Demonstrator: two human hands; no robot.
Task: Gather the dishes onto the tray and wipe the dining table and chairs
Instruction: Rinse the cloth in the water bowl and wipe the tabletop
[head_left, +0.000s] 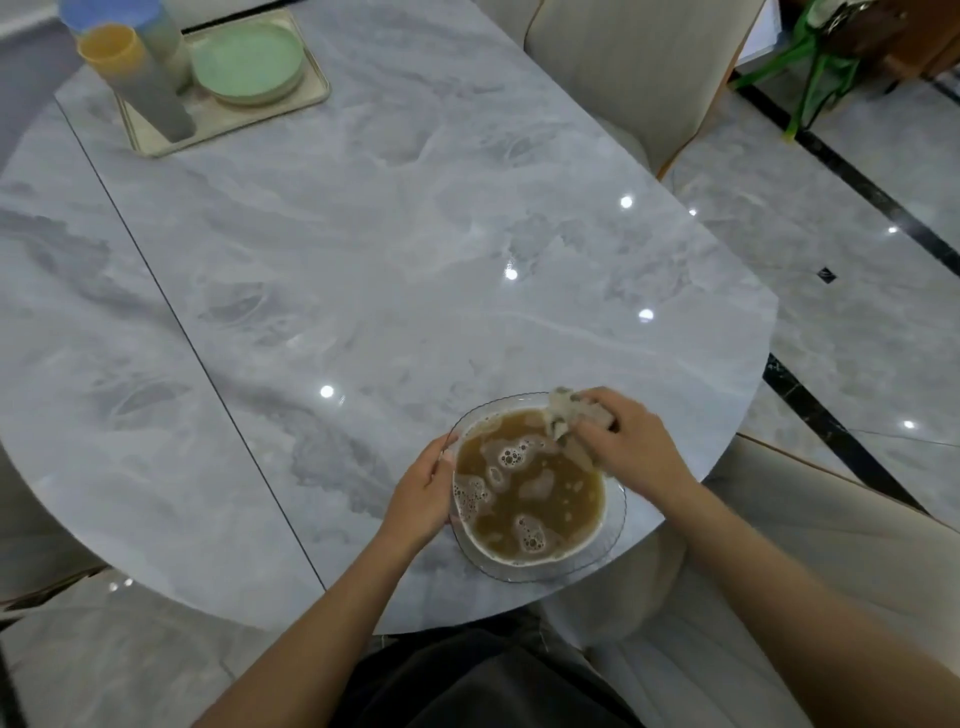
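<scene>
A clear glass bowl (615, 525) of foamy brown water stands near the front edge of the grey marble table (363, 249). My left hand (423, 488) grips the bowl's left rim. My right hand (631, 441) holds a wet, crumpled cloth (563, 413) over the bowl's far right rim. At the far left corner a cream tray (311, 101) carries green plates (249, 62) and two tall cups, one with a yellow top (135, 78) and one with a blue top (111, 13).
A cream chair (634, 67) stands at the table's far right, and another cream chair (831, 530) is at my right side. The marble floor with black stripes lies to the right. A green plant (821, 73) stands at the top right.
</scene>
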